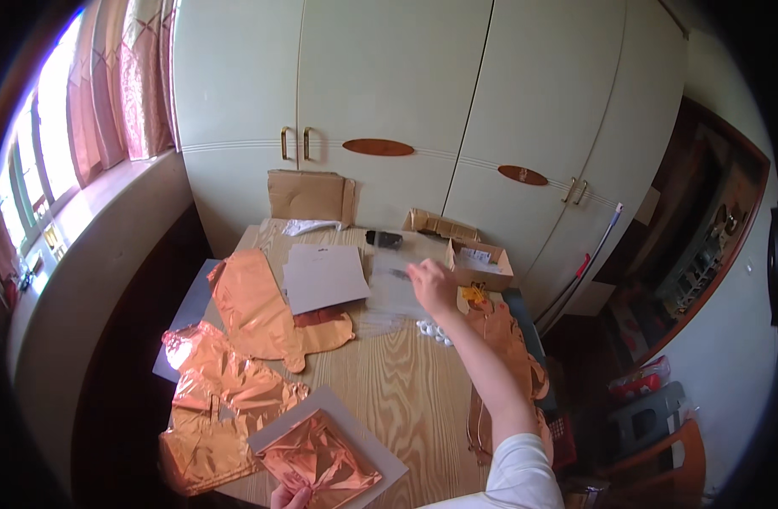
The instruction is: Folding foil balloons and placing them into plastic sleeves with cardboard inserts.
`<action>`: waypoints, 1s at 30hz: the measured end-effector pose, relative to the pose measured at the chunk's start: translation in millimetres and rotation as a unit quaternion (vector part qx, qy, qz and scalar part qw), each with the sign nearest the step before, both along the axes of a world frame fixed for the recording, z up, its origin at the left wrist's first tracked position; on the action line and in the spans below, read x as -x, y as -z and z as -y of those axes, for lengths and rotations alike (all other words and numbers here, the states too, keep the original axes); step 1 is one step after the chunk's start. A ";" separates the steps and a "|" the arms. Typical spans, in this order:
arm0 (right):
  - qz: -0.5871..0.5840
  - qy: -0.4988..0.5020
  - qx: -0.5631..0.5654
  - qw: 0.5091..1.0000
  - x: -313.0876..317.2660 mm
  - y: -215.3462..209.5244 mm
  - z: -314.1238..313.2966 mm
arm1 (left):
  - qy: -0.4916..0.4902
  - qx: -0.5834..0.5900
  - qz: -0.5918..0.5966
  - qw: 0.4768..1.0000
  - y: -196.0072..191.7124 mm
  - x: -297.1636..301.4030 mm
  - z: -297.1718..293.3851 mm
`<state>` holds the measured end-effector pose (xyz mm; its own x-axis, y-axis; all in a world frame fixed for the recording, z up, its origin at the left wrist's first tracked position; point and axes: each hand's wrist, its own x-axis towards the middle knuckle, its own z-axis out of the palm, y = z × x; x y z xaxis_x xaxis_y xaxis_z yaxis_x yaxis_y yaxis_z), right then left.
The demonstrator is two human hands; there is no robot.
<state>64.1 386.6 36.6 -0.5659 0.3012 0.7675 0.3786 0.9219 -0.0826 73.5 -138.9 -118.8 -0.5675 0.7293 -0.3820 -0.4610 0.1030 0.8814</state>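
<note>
At the near edge of the table, my left hand [292, 498] is closed, its thumb on a folded copper-coloured foil balloon [325, 454] that lies on a grey card [387, 448]. My right arm reaches across the table. The fingers of my right hand [431, 284] are pinched together at a clear plastic bag [390, 284], which looks smeared and partly see-through. Left of that bag lies a stack of grey cards [323, 278]. More flat copper foil balloons [253, 305] spread along the left side, with crumpled foil [223, 416] nearer to me.
An open cardboard box [482, 265] stands at the far right, beside a yellow item [474, 294] and further copper foil [503, 348]. Small white pieces [434, 332] lie near my right forearm. Flat cardboard [308, 197] leans against the cupboard [389, 76] behind a black object [384, 239].
</note>
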 end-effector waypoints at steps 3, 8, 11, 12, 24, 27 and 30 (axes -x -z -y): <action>0.153 -0.014 -0.088 0.984 -45.6 22.5 74.8 | -0.031 -0.093 0.030 0.995 2.5 -9.6 6.9; 0.239 -0.029 -0.130 0.962 -113.2 78.1 184.5 | 0.004 -0.132 0.088 0.987 -25.3 -29.2 12.7; 0.266 -0.033 -0.086 0.960 -128.2 96.2 213.3 | 0.076 -0.081 0.092 0.990 -18.7 -44.6 25.9; 0.274 -0.025 -0.075 0.959 -133.1 99.3 218.2 | 0.098 -0.051 0.090 0.990 -12.7 -46.8 27.2; 0.340 -0.119 0.125 0.924 -164.7 91.3 230.7 | -0.004 -0.086 0.157 0.984 -6.2 -67.4 38.1; 0.349 -0.168 0.135 0.912 -174.1 97.8 231.1 | -0.026 -0.090 0.175 0.980 -13.7 -63.5 34.8; 0.326 -0.191 0.113 0.919 -181.0 94.7 237.1 | -0.034 -0.087 0.199 0.975 -16.9 -60.5 31.7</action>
